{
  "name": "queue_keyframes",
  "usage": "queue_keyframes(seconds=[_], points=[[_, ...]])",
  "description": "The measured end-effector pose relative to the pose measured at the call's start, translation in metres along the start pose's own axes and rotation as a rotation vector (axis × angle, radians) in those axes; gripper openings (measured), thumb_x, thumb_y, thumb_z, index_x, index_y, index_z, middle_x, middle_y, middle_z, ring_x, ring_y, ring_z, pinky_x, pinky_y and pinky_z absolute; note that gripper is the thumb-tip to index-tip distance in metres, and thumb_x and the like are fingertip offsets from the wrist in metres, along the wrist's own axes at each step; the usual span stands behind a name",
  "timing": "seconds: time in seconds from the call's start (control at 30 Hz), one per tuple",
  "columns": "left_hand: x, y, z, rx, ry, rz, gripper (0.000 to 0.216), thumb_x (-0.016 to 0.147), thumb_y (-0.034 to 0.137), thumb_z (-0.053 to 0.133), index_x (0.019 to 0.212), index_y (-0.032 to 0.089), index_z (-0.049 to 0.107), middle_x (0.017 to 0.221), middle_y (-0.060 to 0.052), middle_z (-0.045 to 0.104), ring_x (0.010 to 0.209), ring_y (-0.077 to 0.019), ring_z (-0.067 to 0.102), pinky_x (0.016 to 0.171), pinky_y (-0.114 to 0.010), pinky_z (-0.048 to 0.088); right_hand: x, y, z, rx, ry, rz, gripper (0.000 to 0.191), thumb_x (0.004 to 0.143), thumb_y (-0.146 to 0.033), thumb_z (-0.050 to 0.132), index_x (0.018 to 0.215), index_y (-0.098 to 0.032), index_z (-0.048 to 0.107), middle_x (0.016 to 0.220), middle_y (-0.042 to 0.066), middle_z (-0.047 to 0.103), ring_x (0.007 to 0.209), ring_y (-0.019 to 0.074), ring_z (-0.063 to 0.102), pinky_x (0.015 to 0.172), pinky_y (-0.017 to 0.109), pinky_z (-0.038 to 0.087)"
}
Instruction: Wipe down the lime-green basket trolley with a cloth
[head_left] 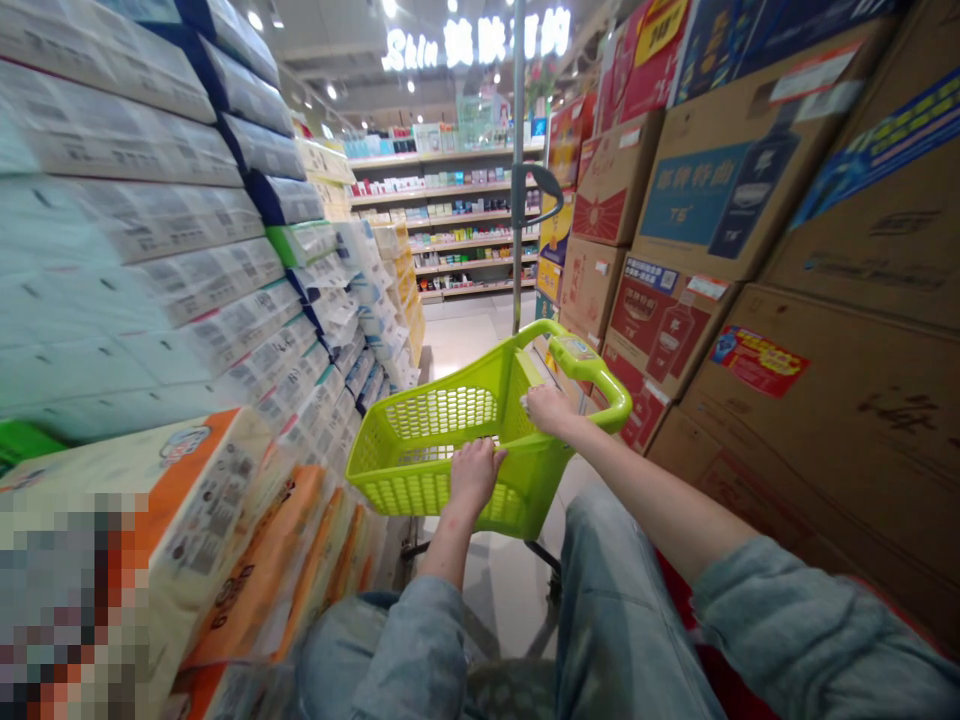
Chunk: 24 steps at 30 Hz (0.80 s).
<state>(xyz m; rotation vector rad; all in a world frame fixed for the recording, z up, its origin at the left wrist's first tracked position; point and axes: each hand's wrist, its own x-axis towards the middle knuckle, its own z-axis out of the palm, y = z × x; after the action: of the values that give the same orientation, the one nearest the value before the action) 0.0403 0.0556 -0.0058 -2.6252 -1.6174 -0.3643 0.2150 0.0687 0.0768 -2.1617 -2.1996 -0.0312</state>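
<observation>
A lime-green shopping cart (442,480) stands in front of my knees, turned sideways, with its basket to the left and its handle (600,375) to the upper right. My left hand (476,472) is closed over the near rim of the basket, fingers curled inside. Near the handle end, my right hand (549,408) is closed at the upright panel (517,395) behind the basket. A small whitish bit shows by its fingertips; I cannot make out what it is. The slotted basket walls show, and the cart's dark legs and wheels are partly visible below.
Stacked tissue packs (180,220) line the left side, with orange packs (255,570) close to my left knee. Piled cardboard cartons (690,190) rise on the right. A grey metal pole (517,270) stands beyond the cart. Stocked shelves (450,205) fill the far end of the tiled aisle.
</observation>
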Motion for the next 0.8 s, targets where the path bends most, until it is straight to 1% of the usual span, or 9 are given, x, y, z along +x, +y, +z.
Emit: queue_keyframes(seconds=[0.13,0.2,0.27,0.33,0.4,0.5,0.63,0.7,0.8], points=[[0.006,0.001,0.001,0.013,0.002,-0.040,0.032,0.094,0.045,0.034,0.095,0.021,0.054,0.097,-0.005,0.063,0.094,-0.0216,0.056,0.079,-0.033,0.037,-0.024,-0.015,0.003,0.028,0.061,-0.040,0.026,0.086,-0.017,0.045,0.097,-0.010,0.067,0.100,0.017,0.066,0.091,0.0240,0.062,0.079,0.032,0.047],[0.008,0.002,0.000,0.019,0.008,-0.048,0.033,0.095,0.045,0.031,0.097,0.021,0.054,0.097,-0.005,0.063,0.095,-0.0222,0.055,0.081,-0.034,0.037,-0.034,-0.021,0.012,0.030,0.163,-0.086,0.025,0.086,-0.016,0.044,0.096,-0.011,0.066,0.100,0.016,0.065,0.092,0.0233,0.061,0.081,0.032,0.046],[0.009,0.003,-0.001,0.025,-0.003,-0.057,0.034,0.095,0.045,0.031,0.098,0.021,0.054,0.099,-0.007,0.063,0.096,-0.0228,0.055,0.081,-0.035,0.037,-0.041,-0.022,0.023,0.020,0.297,-0.155,0.027,0.086,-0.013,0.042,0.102,-0.010,0.064,0.108,0.016,0.064,0.099,0.0236,0.058,0.087,0.034,0.043],[0.010,0.003,-0.001,0.028,-0.017,-0.066,0.035,0.095,0.045,0.030,0.100,0.020,0.054,0.100,-0.007,0.063,0.097,-0.0232,0.055,0.082,-0.035,0.037,-0.047,-0.017,0.035,0.024,0.422,-0.214,0.031,0.087,-0.012,0.041,0.111,-0.011,0.061,0.117,0.016,0.061,0.107,0.0234,0.054,0.095,0.036,0.039],[0.009,0.004,-0.002,0.029,-0.024,-0.070,0.035,0.095,0.044,0.029,0.101,0.020,0.054,0.101,-0.008,0.062,0.097,-0.0231,0.055,0.082,-0.035,0.037,-0.051,-0.005,0.042,0.043,0.537,-0.225,0.034,0.089,-0.014,0.040,0.118,-0.013,0.058,0.122,0.013,0.060,0.113,0.0229,0.051,0.102,0.040,0.033],[0.007,0.005,-0.003,0.026,-0.019,-0.070,0.036,0.095,0.044,0.029,0.102,0.020,0.054,0.101,-0.008,0.062,0.097,-0.0223,0.055,0.081,-0.034,0.038,-0.058,0.024,0.042,0.070,0.644,-0.161,0.036,0.089,-0.015,0.041,0.121,-0.016,0.056,0.127,0.010,0.058,0.121,0.0222,0.047,0.108,0.043,0.025],[0.006,0.007,-0.003,0.015,-0.009,-0.075,0.036,0.095,0.044,0.030,0.100,0.019,0.055,0.100,-0.008,0.063,0.096,-0.0222,0.055,0.080,-0.034,0.038,-0.060,0.061,0.030,0.091,0.703,0.023,0.036,0.091,-0.022,0.040,0.122,-0.018,0.057,0.135,0.007,0.052,0.130,0.0241,0.037,0.112,0.045,0.021],[0.007,0.008,-0.003,0.010,-0.007,-0.085,0.036,0.095,0.044,0.030,0.099,0.019,0.055,0.099,-0.009,0.062,0.095,-0.0229,0.055,0.079,-0.035,0.038,-0.058,0.072,0.028,0.125,0.710,0.092,0.037,0.092,-0.024,0.037,0.124,-0.019,0.055,0.139,0.008,0.047,0.134,0.0242,0.033,0.112,0.047,0.022],[0.007,0.010,-0.001,0.015,0.008,-0.109,0.035,0.095,0.044,0.030,0.099,0.019,0.054,0.099,-0.010,0.062,0.096,-0.0234,0.054,0.080,-0.036,0.038,-0.055,0.070,0.034,0.192,0.731,0.084,0.040,0.092,-0.023,0.036,0.128,-0.017,0.053,0.143,0.009,0.043,0.136,0.0238,0.029,0.113,0.049,0.023]])
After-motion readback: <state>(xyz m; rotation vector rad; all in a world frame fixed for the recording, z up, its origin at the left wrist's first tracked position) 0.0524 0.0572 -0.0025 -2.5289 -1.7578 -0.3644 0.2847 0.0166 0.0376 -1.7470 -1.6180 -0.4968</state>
